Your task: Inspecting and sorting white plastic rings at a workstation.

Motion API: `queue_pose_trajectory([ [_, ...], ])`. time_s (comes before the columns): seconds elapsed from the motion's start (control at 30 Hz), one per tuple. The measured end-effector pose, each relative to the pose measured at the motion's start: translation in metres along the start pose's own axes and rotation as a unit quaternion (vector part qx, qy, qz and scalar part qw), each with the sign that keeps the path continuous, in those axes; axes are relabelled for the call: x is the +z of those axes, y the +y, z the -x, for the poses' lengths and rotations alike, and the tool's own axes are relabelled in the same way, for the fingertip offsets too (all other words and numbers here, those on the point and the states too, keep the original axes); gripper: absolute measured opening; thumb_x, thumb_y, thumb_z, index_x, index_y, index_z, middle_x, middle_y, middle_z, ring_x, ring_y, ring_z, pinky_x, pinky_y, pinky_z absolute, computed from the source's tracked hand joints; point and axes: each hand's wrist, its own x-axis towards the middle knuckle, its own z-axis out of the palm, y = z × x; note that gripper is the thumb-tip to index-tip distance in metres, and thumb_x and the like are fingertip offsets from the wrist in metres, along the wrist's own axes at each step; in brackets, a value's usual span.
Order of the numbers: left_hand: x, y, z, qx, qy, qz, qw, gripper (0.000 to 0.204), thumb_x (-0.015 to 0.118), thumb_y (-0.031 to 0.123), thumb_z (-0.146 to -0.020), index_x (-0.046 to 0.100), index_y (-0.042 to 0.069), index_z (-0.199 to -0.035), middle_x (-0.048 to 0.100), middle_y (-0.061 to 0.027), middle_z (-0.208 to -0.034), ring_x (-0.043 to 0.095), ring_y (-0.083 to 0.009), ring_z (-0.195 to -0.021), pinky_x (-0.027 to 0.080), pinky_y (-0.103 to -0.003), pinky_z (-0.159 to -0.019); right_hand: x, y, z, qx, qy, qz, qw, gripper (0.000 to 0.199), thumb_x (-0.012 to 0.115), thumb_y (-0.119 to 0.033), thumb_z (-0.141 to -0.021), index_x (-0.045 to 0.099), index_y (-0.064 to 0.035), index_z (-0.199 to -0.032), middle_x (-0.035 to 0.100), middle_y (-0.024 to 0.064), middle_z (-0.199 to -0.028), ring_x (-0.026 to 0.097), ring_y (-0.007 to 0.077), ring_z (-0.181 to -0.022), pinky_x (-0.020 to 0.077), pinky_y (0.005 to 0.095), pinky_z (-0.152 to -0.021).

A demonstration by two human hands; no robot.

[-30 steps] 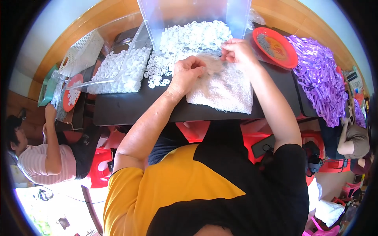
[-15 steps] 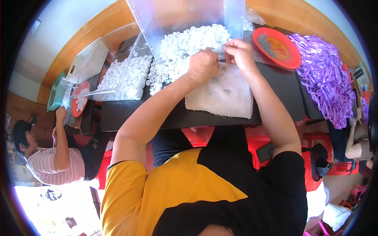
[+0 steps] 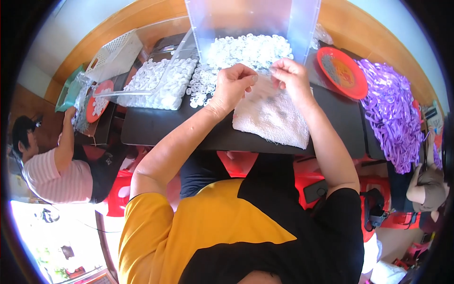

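Left hand [image 3: 235, 85]: curled; I cannot tell whether it grips anything.
Right hand [image 3: 291, 80]: likewise curled, grip equally unclear.
White cloth [image 3: 272, 120]: below both hands, on the dark table [image 3: 156, 128].
White pieces [image 3: 249, 51]: heaped beyond the cloth.

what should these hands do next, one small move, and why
Perhaps bring the left hand toward the right hand: both are near the white cloth, fingers bent toward thumbs, with a gap between the two hands. Whether either pinches something small, I cannot tell.
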Motion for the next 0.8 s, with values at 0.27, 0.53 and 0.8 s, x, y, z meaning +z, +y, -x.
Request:
queue_pose_trajectory([
  [0.27,-0.003,-0.006,0.014,0.026,0.031,0.105,0.994,0.009,0.067,0.004,-0.085,0.063,0.0,-0.092,0.065,-0.003,-0.076,0.058,-0.0071,-0.063,0.045,-0.021,-0.053,0.042,-0.018,0.004,0.064,-0.044,-0.025,0.997,0.005,0.06,-0.008,-0.088,0.063,-0.004,-0.09,0.064,0.0032,-0.077,0.06,0.0105,-0.063,0.0427,0.0221,-0.055],
  [0.53,0.0,-0.028,0.006,0.303,0.161,-0.173,0.923,0.012,0.07,0.006,-0.076,0.062,0.001,-0.085,0.061,-0.0106,-0.076,0.062,-0.0233,-0.065,0.05,-0.033,-0.058,0.06,-0.008,0.008,0.086,0.033,-0.082,0.992,0.006,0.061,-0.007,-0.088,0.062,-0.002,-0.091,0.064,0.0049,-0.079,0.061,0.0123,-0.065,0.0437,0.0231,-0.056],
  [0.8,0.006,-0.021,0.012,0.285,0.131,-0.257,0.914,0.013,0.071,0.009,-0.075,0.063,0.002,-0.083,0.059,-0.0109,-0.078,0.061,-0.0269,-0.071,0.05,-0.035,-0.063,0.053,-0.01,0.013,0.097,0.05,-0.108,0.988,0.005,0.061,-0.007,-0.089,0.063,-0.0026,-0.091,0.065,0.003,-0.08,0.06,0.0106,-0.066,0.0438,0.0223,-0.058],
])
